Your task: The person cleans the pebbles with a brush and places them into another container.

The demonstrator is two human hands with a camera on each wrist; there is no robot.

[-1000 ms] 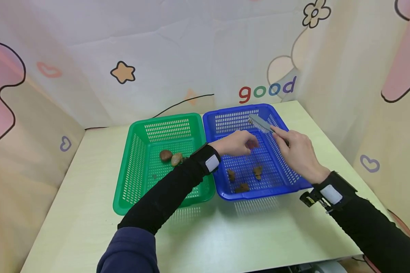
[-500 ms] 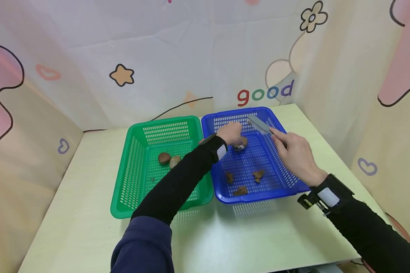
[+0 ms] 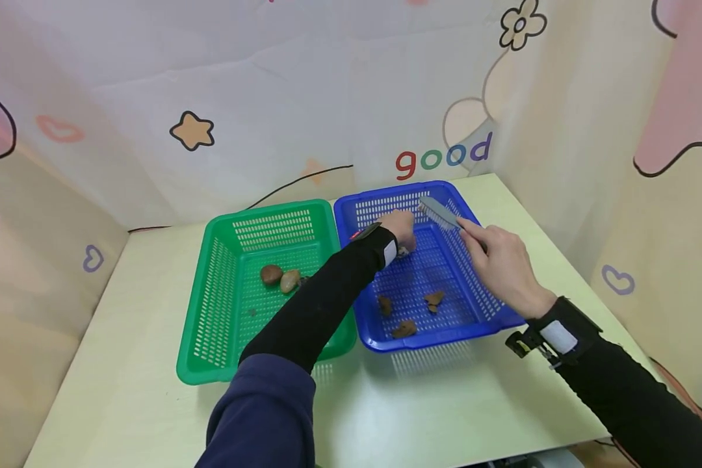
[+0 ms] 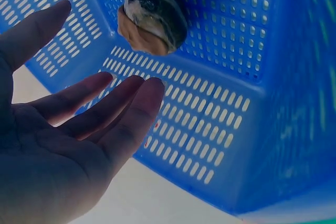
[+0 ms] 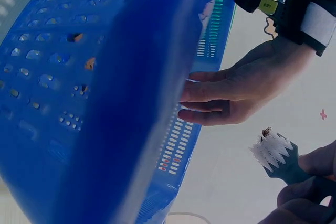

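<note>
My left hand [image 3: 399, 227] reaches into the blue basket [image 3: 444, 338]. In the left wrist view that hand [image 4: 68, 140] has its fingers spread and slightly bent, apart from a dark, pale-veined stone [image 4: 165, 11] with a brown, mud-like patch on it. Most of the stone is hidden behind the hand in the head view. My right hand [image 3: 503, 266] grips the handle of a grey brush [image 3: 437, 210] over the basket's right side. White bristles with a brown crumb at one end show on the brush [image 5: 278, 156] in the right wrist view.
Several brown crumbly pieces [image 3: 405, 329] lie on the blue basket's floor near its front. To the left stands a green basket [image 3: 193, 338] holding a reddish-brown stone [image 3: 272, 274], a tan stone [image 3: 290, 281] and a partly hidden dark one. Both baskets stand on a pale table [image 3: 123, 364].
My left hand first drew back leftward, uncovering the stone, then shifted slightly so the hand covers most of it again. The right hand and brush stay nearly still; the head view has shifted a little.
</note>
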